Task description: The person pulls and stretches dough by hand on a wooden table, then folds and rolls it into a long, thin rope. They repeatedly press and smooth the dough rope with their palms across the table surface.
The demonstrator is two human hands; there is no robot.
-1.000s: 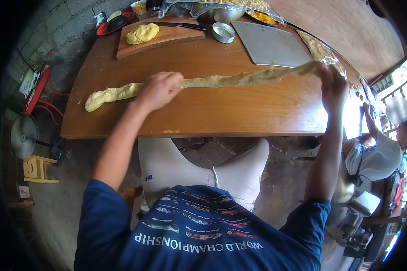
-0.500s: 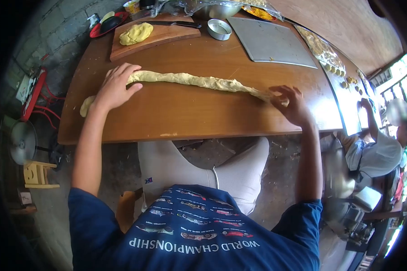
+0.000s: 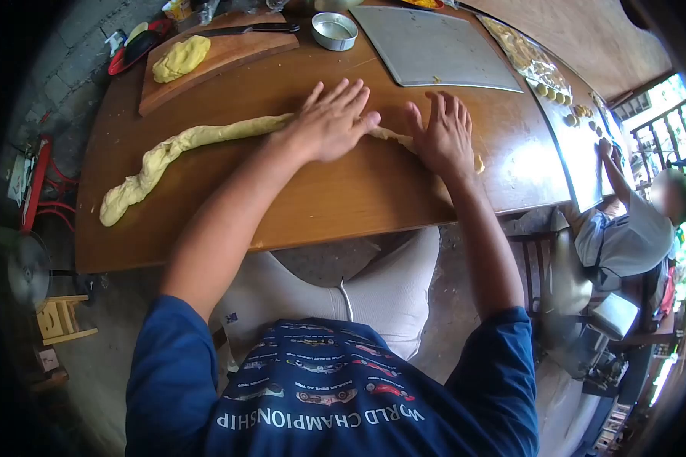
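A long, uneven rope of pale yellow dough (image 3: pixel 198 138) lies across the wooden table (image 3: pixel 282 202), its thick end bending toward the near left edge. My left hand (image 3: pixel 331 122) rests flat over the middle of the rope with fingers outstretched, hiding that stretch. Over the thin right part, my right hand (image 3: pixel 443 137) is palm down, fingers extended. Between the hands a thin piece of the dough shows, and a small tip sticks out right of my right wrist.
At the back left, a cutting board (image 3: pixel 229 65) carries a dough lump (image 3: pixel 181 59) and a knife (image 3: pixel 255 29). A round metal tin (image 3: pixel 334 32) stands beside a metal tray (image 3: pixel 434 49). Small dough balls (image 3: pixel 552 94) lie at the right, where another person (image 3: pixel 625 236) sits.
My left hand has moved right from the rope's left part to its middle. My right hand has shifted left and flattened onto the thin end. The rope's left part now shows uncovered.
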